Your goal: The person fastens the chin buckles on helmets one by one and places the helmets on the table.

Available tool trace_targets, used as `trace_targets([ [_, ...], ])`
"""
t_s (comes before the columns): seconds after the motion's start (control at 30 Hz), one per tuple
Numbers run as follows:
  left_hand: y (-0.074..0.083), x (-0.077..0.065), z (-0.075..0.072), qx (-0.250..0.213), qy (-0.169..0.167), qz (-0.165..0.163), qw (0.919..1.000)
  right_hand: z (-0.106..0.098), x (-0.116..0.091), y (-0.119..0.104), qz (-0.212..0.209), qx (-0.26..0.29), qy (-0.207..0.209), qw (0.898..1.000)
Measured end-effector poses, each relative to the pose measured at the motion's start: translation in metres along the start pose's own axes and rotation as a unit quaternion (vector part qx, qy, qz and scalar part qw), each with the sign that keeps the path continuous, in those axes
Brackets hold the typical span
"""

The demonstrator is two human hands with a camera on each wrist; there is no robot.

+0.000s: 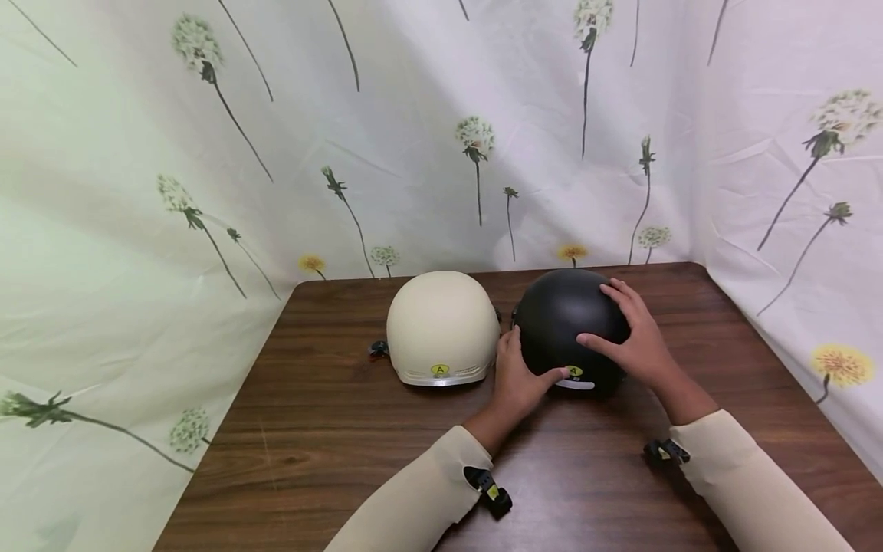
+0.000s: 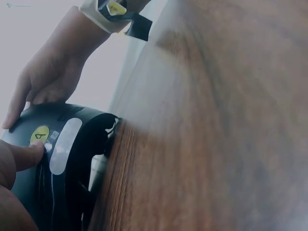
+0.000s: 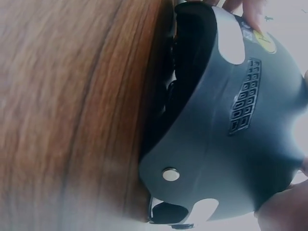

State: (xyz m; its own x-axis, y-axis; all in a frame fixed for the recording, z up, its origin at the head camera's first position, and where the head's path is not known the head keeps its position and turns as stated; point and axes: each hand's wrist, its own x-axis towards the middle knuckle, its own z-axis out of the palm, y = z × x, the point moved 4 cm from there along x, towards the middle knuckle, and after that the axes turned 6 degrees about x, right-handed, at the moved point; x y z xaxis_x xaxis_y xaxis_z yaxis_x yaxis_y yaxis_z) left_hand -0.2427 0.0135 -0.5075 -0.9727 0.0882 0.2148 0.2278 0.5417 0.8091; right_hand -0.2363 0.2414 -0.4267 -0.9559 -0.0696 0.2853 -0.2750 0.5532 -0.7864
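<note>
A matte black helmet [image 1: 559, 314] stands dome-up on the table, its back rim toward me, with a round yellow "A" sticker and a pale reflective strip. My left hand [image 1: 517, 387] grips its left side, the thumb beside the sticker [image 2: 40, 134]. On its upper right side my right hand [image 1: 641, 349] holds the shell, thumb and fingers spread around the curve. The right wrist view shows the helmet's vent grille [image 3: 245, 96] and a metal rivet [image 3: 170, 174] near the rim. Just left of it sits a cream helmet [image 1: 441, 326] with a matching sticker, touched by neither hand.
Both helmets are near the far edge of the dark wood-grain table [image 1: 331, 445]. A black strap buckle [image 1: 379, 349] sticks out left of the cream helmet. White dandelion-print cloth [image 1: 414, 153] hangs behind and along both sides.
</note>
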Motion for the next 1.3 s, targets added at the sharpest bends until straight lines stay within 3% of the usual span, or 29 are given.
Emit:
trace_targets([
  [0.23, 0.023, -0.013, -0.019, -0.041, 0.000, -0.001, 0.9992, 0.005, 0.001, 0.006, -0.013, 0.016, 0.011, 1.000],
  [0.4, 0.007, -0.008, -0.005, -0.008, 0.016, 0.000, 0.9998, 0.006, 0.000, 0.008, -0.016, 0.028, 0.018, 0.999],
  [0.57, -0.005, -0.004, 0.005, -0.017, 0.026, -0.001, 0.9995, 0.005, -0.001, 0.009, -0.013, 0.038, 0.013, 0.999],
  [0.93, -0.006, -0.003, 0.009, -0.002, 0.026, 0.029, 0.9992, 0.005, 0.001, 0.010, -0.014, 0.053, -0.002, 0.999],
  [1.13, 0.020, -0.012, -0.012, -0.032, 0.014, 0.053, 0.9980, 0.005, 0.000, 0.011, -0.013, 0.059, -0.005, 0.998],
  [1.3, 0.040, -0.018, -0.026, -0.025, -0.003, 0.062, 0.9977, 0.005, 0.000, 0.012, -0.017, 0.064, -0.003, 0.998],
])
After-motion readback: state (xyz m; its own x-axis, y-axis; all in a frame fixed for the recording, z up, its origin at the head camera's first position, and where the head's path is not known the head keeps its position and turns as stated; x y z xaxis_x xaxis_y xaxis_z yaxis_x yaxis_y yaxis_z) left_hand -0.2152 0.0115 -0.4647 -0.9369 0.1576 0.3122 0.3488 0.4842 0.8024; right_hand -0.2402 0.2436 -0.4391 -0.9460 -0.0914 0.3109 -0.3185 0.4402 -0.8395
